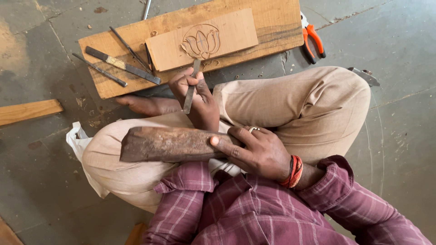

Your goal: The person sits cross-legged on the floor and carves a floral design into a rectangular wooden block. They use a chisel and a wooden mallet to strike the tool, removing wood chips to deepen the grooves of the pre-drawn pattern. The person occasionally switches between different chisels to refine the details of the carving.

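We note the thin grey metal chisel [190, 88] pinched upright-tilted in our left hand [195, 97], fingers closed round its shank, its tip touching the near edge of the pale rectangular wood panel carved with a lotus outline [202, 41]. The chisel's long axis runs from the hand away toward the panel. Our right hand [254, 152] is clasped on the dark, worn wooden mallet block [168, 144], lying crosswise on the lap. Spare chisels [122, 66] lie on the larger plank [277, 22]; orange-handled pliers [312, 41] rest on the floor.

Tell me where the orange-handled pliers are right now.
In the head view, the orange-handled pliers lie on the grey floor at the upper right, just off the right end of the big wooden plank, above the person's bent knee.
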